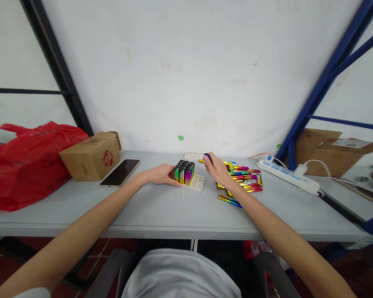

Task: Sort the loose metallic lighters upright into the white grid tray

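Observation:
A white slotted tray (198,182) sits mid-table, its left part filled with several upright rainbow-coloured lighters (184,171). My left hand (161,174) rests against the tray's left side, fingers curled on it. My right hand (215,167) hovers just right of the tray, pinched on a lighter with a dark blue top (207,156). A loose pile of rainbow lighters (242,179) lies to the right of that hand. A second white tray (193,155) lies behind.
A phone (120,172), a cardboard box (92,157) and a red plastic bag (25,159) are on the left. A white power strip (287,176) with a plugged cable lies at the right, beside blue shelf posts (317,93) and more boxes (329,151).

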Motion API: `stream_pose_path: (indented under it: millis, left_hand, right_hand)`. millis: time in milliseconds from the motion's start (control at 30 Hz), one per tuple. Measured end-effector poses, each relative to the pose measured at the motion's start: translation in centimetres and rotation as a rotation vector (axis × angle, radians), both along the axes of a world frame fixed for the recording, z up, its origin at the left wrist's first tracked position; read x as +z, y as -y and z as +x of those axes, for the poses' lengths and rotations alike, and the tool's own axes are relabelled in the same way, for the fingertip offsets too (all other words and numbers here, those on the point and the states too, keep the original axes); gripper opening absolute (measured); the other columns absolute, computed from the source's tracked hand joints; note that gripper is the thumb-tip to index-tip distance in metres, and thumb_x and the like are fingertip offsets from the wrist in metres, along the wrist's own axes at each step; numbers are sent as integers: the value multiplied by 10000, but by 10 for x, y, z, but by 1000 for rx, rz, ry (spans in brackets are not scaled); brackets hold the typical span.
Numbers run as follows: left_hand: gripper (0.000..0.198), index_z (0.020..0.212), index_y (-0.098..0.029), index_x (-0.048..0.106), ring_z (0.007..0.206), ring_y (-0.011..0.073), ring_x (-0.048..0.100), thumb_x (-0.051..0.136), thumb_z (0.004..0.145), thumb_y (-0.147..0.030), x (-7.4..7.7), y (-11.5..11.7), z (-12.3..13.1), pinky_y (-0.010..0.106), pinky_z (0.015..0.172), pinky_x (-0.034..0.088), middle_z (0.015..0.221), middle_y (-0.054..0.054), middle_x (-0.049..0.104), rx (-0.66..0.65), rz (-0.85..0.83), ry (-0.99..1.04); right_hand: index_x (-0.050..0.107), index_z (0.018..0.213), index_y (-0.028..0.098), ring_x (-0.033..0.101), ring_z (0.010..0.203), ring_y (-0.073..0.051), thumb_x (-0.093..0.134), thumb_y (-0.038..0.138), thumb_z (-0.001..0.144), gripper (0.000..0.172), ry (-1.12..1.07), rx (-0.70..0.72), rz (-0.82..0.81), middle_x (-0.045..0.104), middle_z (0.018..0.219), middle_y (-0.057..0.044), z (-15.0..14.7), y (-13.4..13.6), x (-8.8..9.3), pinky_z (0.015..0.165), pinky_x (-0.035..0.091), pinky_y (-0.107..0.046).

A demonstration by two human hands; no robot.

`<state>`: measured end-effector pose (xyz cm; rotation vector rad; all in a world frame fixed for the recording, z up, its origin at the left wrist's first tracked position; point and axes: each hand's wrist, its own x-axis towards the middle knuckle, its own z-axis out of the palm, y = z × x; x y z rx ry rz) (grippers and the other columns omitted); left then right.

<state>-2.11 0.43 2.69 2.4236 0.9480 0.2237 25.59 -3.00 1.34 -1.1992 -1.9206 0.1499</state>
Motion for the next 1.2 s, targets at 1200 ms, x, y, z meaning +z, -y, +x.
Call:
stream_pose_path:
  millis: [1200]
  left_hand:
    - [606,1014,-169,657,728,194,589,706,744,-709,-4,-4,0,261,637,410,828,20,667,14,123,-94]
  right_hand:
    - [715,1179,150,644,1160,-262,524,190,991,270,702,-5,-96,726,1198,-143,40,-42,-24,1050,450,-368]
